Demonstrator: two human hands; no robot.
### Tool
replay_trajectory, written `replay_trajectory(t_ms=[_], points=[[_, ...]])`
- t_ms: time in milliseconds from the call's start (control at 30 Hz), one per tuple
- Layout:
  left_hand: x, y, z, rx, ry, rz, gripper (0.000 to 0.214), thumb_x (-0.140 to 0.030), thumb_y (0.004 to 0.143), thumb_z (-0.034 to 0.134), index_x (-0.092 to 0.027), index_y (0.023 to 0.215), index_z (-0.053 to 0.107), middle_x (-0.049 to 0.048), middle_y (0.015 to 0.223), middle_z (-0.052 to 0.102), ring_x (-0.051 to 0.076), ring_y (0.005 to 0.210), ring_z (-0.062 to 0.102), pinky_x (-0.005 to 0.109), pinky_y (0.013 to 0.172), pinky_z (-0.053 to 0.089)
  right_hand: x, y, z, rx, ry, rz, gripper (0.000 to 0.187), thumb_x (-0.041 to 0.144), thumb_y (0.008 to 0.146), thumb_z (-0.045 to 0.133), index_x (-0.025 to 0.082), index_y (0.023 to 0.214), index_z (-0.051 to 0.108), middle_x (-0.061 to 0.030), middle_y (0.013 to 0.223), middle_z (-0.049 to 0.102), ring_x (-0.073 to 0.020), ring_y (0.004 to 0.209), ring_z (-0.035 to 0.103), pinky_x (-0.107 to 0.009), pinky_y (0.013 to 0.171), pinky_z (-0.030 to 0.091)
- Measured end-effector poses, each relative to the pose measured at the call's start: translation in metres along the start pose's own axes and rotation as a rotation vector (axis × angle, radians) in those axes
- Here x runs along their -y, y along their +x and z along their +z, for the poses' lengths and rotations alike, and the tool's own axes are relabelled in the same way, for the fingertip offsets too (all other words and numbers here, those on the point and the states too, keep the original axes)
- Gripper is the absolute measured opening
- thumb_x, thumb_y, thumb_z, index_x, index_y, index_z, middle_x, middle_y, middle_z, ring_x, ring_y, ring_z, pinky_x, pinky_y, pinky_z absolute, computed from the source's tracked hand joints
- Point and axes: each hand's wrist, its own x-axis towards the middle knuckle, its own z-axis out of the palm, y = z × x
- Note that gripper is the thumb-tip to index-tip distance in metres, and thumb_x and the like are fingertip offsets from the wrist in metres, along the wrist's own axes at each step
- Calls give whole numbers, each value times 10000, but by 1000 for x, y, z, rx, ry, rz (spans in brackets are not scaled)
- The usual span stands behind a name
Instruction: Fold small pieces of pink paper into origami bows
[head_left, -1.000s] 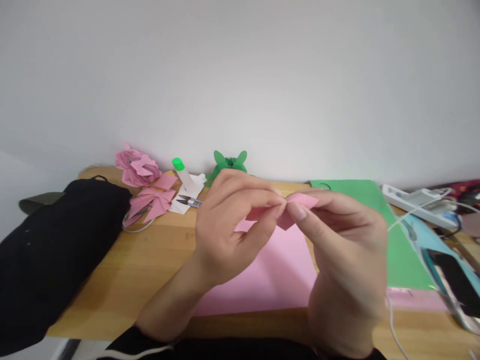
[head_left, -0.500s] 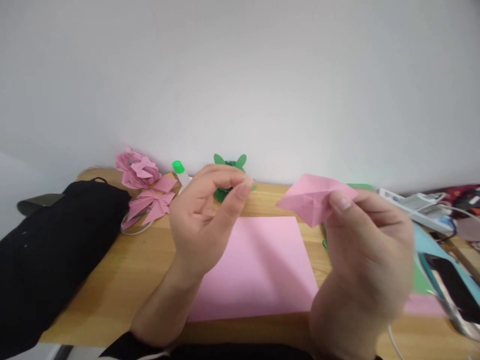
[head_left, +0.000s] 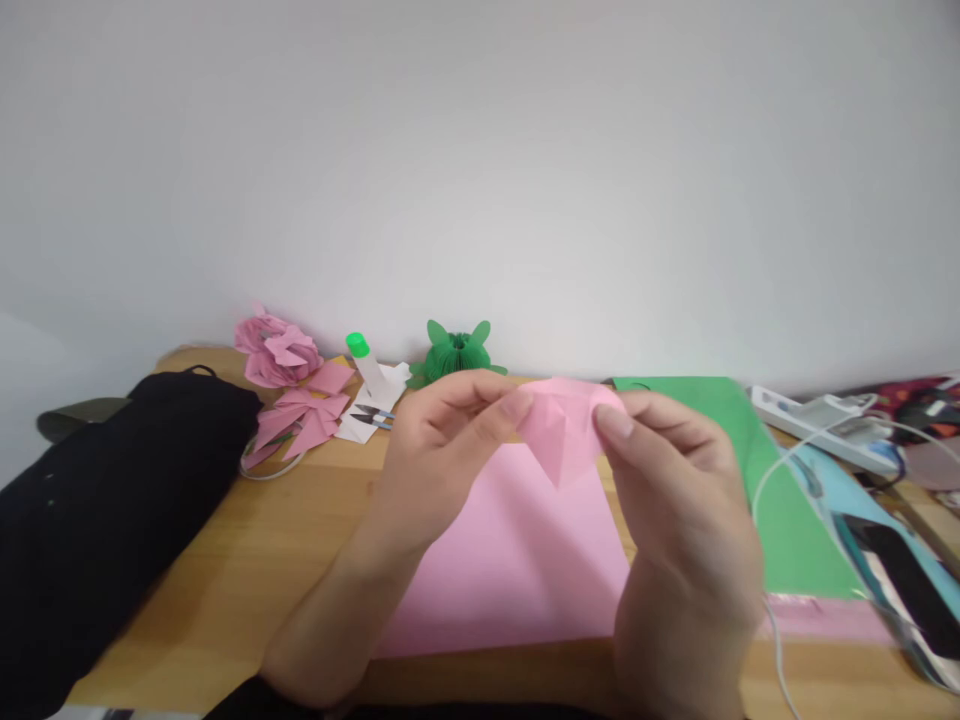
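Observation:
A small folded piece of pink paper (head_left: 561, 430) is held up in the air, its creased point hanging downward. My left hand (head_left: 442, 465) pinches its left corner between thumb and fingers. On the right side, my right hand (head_left: 675, 480) grips the other end, thumb in front. Below both hands lies a flat pink sheet (head_left: 517, 560) on the wooden table, partly covered by my forearms.
Folded pink paper flowers (head_left: 276, 348), a green-capped glue stick (head_left: 366, 362), thread snips (head_left: 373, 416) and a green paper figure (head_left: 457, 352) stand along the back. Black cloth (head_left: 142, 500) lies left. Green paper (head_left: 795, 530), a phone (head_left: 911, 580) and a power strip (head_left: 825, 428) lie right.
My right hand has brought the folded pink paper left and slightly down. My left hand, empty before, has moved right and now pinches the paper's left corner.

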Motion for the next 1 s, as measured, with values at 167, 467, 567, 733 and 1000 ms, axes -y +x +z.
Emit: replay_trajectory(t_ms=[167, 467, 567, 733, 1000], points=[[2, 3, -2, -55, -116, -88, 219, -320, 841, 775, -192, 675, 712, -39, 633, 664, 62, 576, 591, 158, 566, 509, -1, 1, -2, 139, -11, 56, 51, 288, 807, 815, 266, 768, 792, 23, 688, 735, -105, 636, 655, -226, 624, 551], [-3, 8, -1, -49, -90, -49, 281, -367, 750, 827, -191, 610, 659, -35, 549, 596, 84, 496, 559, 196, 487, 514, 2, 3, 0, 162, -124, 40, 113, 295, 787, 813, 235, 701, 770, 9, 633, 706, -116, 566, 611, -246, 533, 517], [-4, 9, 0, -75, -71, -53, 261, -376, 718, 843, -196, 644, 670, -29, 576, 619, 93, 507, 584, 202, 487, 520, 2, 3, 1, 177, -125, 23, 114, 307, 775, 826, 237, 706, 770, 9, 645, 718, -120, 578, 635, -256, 568, 543], [-3, 9, -1, -97, -88, -71, 181, -304, 711, 842, -202, 693, 693, -28, 617, 653, 94, 536, 601, 206, 509, 534, 2, 3, 1, 187, -102, 33, 94, 297, 782, 827, 245, 723, 775, 16, 631, 716, -122, 581, 652, -250, 574, 551], [2, 6, -4, -85, -69, -38, 84, -217, 770, 789, -227, 817, 720, -34, 653, 658, 109, 564, 610, 246, 534, 533, 3, 3, 0, 209, -95, 21, 66, 268, 798, 812, 250, 742, 782, 10, 675, 747, -130, 621, 678, -265, 630, 572]])
